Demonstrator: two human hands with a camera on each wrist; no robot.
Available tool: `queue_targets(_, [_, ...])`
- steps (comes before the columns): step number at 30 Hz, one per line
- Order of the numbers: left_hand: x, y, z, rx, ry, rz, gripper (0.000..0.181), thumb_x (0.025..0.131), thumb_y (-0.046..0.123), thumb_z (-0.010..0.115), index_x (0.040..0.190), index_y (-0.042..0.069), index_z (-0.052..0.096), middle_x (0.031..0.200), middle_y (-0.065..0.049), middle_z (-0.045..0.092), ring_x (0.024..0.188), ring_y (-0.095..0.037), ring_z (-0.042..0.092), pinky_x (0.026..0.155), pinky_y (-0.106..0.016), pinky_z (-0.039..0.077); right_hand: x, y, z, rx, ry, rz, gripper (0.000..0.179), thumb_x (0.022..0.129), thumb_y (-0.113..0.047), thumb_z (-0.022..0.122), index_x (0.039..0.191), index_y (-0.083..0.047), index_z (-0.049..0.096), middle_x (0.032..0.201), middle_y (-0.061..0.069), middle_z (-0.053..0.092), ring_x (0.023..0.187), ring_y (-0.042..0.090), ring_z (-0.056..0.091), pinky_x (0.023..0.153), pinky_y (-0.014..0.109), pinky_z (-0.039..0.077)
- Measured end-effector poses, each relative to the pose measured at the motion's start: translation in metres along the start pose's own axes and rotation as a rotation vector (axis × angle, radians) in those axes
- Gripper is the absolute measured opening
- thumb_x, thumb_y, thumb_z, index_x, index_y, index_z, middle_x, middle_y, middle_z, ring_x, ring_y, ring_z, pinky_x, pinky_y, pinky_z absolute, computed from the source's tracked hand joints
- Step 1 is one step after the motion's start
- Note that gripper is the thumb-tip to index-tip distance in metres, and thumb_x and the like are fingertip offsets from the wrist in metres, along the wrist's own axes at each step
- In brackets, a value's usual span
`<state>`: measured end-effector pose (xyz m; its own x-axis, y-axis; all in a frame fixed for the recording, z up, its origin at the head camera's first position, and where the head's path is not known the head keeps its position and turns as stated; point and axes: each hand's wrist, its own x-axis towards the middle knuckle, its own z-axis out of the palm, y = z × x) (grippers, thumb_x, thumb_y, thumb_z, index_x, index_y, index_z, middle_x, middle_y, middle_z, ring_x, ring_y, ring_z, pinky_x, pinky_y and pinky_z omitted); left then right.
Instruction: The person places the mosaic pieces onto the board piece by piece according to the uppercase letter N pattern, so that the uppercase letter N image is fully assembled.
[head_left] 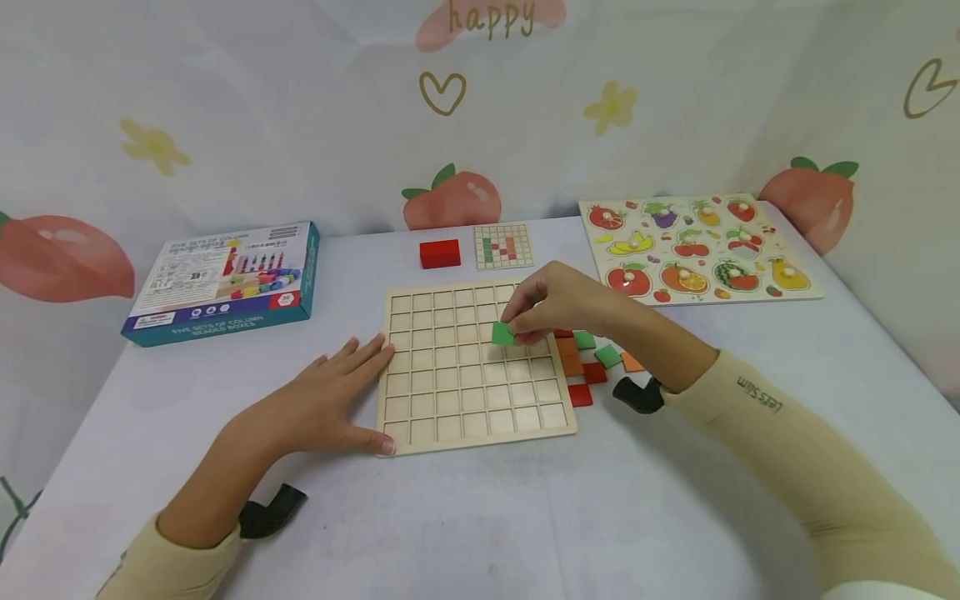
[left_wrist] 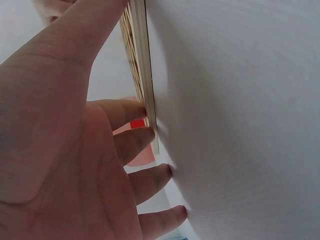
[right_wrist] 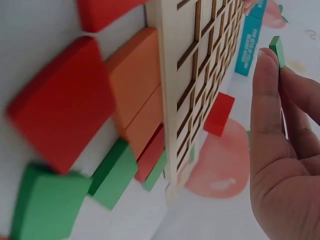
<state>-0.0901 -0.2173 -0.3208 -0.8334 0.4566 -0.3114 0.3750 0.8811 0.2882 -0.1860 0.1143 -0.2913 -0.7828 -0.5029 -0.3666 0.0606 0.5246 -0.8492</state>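
A wooden grid board (head_left: pixel 435 383) lies flat on the white table, its square cells bare where they show. Over its right half, my right hand (head_left: pixel 551 304) pinches a green square tile (head_left: pixel 502 334) between thumb and fingers; the same green tile (right_wrist: pixel 277 50) shows edge-on in the right wrist view. My left hand (head_left: pixel 322 400) rests at the board's left edge, fingers spread, with the thumb on the near left corner. In the left wrist view, fingertips (left_wrist: pixel 145 111) touch the side of the board (left_wrist: pixel 142 60).
Loose red (right_wrist: pixel 65 105), orange (right_wrist: pixel 135 70) and green tiles (right_wrist: pixel 115 172) lie along the board's right side. Behind it are a red block (head_left: pixel 439 253) and a small pattern card (head_left: pixel 503 247). A boxed bead set (head_left: pixel 225 283) lies back left, a fruit puzzle (head_left: pixel 697 250) back right.
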Motion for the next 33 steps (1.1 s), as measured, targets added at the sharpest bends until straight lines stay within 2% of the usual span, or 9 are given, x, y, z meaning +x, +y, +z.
queue_targets(12, [0.002,-0.001,0.002,-0.005,-0.001,-0.001,0.126,0.066,0.083,0.069,0.161,0.015,0.021,0.167,-0.009,0.015,0.15,-0.044,0.01,0.113,-0.068,0.014,0.033,-0.018,0.02,0.042,-0.04,-0.005,0.006,0.09,-0.005,0.076,0.095,-0.002,0.076,0.09,0.013,0.073,0.08,0.029,0.073,0.076,0.035,0.06])
queue_targets(22, [0.0,-0.001,0.0,-0.001,-0.017,-0.012,0.126,0.067,0.082,0.068,0.162,0.015,0.02,0.167,-0.008,0.014,0.15,-0.045,0.009,0.113,-0.069,0.014,0.054,-0.032,0.043,0.054,-0.095,-0.048,0.002,0.088,0.004,0.072,0.089,0.004,0.074,0.083,0.015,0.07,0.076,0.031,0.072,0.076,0.039,0.06])
queue_targets(28, [-0.001,0.002,0.002,-0.022,-0.007,-0.003,0.124,0.069,0.08,0.069,0.161,0.013,0.02,0.167,-0.01,0.014,0.149,-0.046,0.009,0.112,-0.071,0.012,0.063,-0.038,0.058,-0.026,-0.093,-0.078,0.006,0.088,0.005,0.071,0.084,0.001,0.073,0.081,0.012,0.07,0.074,0.027,0.073,0.072,0.036,0.061])
queue_targets(33, [0.0,0.005,0.002,-0.019,-0.007,-0.013,0.125,0.069,0.081,0.068,0.161,0.011,0.019,0.167,-0.011,0.013,0.149,-0.047,0.008,0.112,-0.072,0.01,0.068,-0.044,0.067,-0.163,-0.072,-0.132,0.005,0.09,0.001,0.071,0.086,0.0,0.073,0.079,0.009,0.071,0.071,0.024,0.071,0.068,0.031,0.06])
